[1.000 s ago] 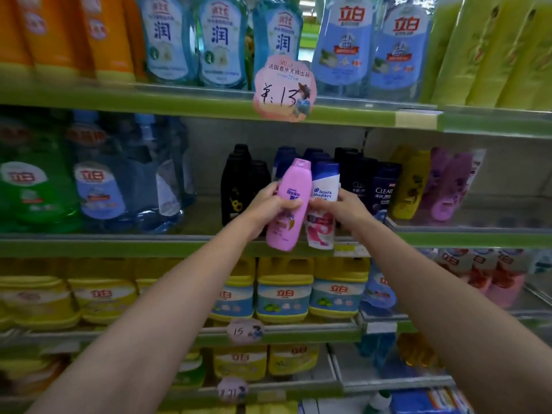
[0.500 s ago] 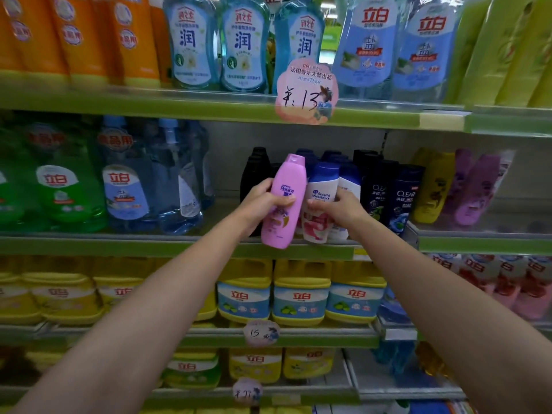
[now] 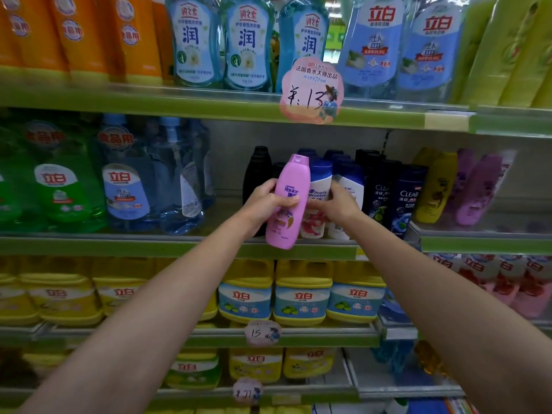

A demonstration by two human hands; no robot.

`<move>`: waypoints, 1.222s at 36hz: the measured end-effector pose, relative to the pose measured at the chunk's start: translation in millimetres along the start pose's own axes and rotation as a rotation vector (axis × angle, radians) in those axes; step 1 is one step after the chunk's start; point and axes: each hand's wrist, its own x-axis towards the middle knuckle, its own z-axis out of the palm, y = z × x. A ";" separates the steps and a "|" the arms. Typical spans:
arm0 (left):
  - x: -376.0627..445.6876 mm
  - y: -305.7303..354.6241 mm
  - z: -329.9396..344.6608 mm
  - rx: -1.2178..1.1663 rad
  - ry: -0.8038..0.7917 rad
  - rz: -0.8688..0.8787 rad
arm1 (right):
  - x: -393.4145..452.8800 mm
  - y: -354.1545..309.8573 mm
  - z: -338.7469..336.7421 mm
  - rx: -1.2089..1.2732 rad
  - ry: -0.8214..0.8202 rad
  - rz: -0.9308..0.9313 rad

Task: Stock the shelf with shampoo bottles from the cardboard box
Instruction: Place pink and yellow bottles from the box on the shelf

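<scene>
My left hand (image 3: 265, 201) grips a pink Rejoice shampoo bottle (image 3: 291, 177), held slightly tilted with its base over the front lip of the green middle shelf (image 3: 179, 245). Right beside it my right hand (image 3: 337, 203) holds a white Head & Shoulders bottle (image 3: 320, 180) with a blue cap, standing on that shelf. Behind them stand black bottles (image 3: 259, 165), more white ones (image 3: 352, 183) and dark Clear bottles (image 3: 409, 195). The cardboard box is out of view.
Big green and blue detergent bottles (image 3: 125, 180) fill the shelf's left part. Yellow and purple bottles (image 3: 475, 186) lean on the neighbouring shelf at right. A pink price tag (image 3: 310, 91) hangs from the upper shelf edge. Yellow jugs (image 3: 301, 291) sit below.
The view has shifted a little so the shelf sits further right in frame. Both hands have stayed on their bottles at the shelf front, the pink bottle a touch more upright.
</scene>
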 end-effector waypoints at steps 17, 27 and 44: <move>-0.4 -3.0 3.4 0.012 0.013 -0.001 | -1.2 0.8 2.1 -0.139 -0.006 0.079; 0.9 -3.0 9.8 0.010 0.014 -0.003 | 0.8 -1.9 -9.0 -0.366 0.002 0.076; 1.8 2.0 45.5 -0.010 -0.055 0.004 | 1.5 12.9 -66.1 -0.379 0.144 0.138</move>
